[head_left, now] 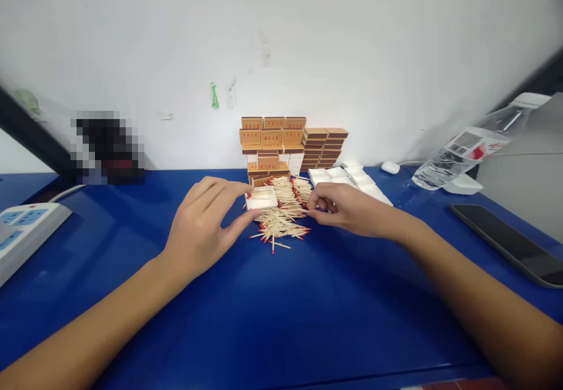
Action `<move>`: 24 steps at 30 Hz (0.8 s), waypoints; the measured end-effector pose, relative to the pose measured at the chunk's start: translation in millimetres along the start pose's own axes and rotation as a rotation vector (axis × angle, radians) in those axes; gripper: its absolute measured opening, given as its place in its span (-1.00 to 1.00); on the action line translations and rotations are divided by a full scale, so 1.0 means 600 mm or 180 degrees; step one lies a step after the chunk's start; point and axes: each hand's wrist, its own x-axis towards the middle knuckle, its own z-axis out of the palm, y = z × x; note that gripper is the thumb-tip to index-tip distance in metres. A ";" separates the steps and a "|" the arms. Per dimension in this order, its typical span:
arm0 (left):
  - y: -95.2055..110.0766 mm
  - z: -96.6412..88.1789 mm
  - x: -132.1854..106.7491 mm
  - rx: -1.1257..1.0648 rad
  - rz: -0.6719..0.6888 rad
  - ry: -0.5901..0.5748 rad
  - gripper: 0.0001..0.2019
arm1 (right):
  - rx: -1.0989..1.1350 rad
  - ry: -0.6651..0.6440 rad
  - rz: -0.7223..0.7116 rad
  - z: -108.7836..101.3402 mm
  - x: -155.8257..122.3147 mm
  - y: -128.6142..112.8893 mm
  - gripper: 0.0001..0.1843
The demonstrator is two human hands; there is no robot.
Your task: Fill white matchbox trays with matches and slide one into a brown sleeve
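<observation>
A loose pile of red-tipped matches (284, 214) lies on the blue table (281, 308). My left hand (206, 226) grips a small white matchbox tray (261, 197) at the pile's left edge, thumb at its near side and fingers at its far side. My right hand (345, 208) rests at the pile's right edge, its fingertips pinched together on matches. Behind the pile stand stacks of orange and brown matchboxes (288, 141), and a row of white inner trays (352, 179) lies to the right.
A white power strip (21, 229) sits at the left edge. A black phone (510, 243) lies at the right, with a clear plastic water bottle (466, 152) tilted behind it. A small white earbud case (390, 167) is near the wall.
</observation>
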 end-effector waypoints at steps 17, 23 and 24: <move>0.000 -0.003 0.000 -0.0042 0.0014 0.0010 -0.72 | 0.0343 0.0471 0.0170 -0.006 0.004 -0.003 -0.52; 0.001 -0.003 0.001 -0.0016 0.0037 0.0040 -0.72 | 0.0269 0.0385 0.0228 -0.005 0.006 0.004 -0.61; 0.001 -0.002 0.001 -0.0016 0.0040 0.0052 -0.72 | 0.0277 0.0409 0.0255 -0.005 0.006 0.006 -0.63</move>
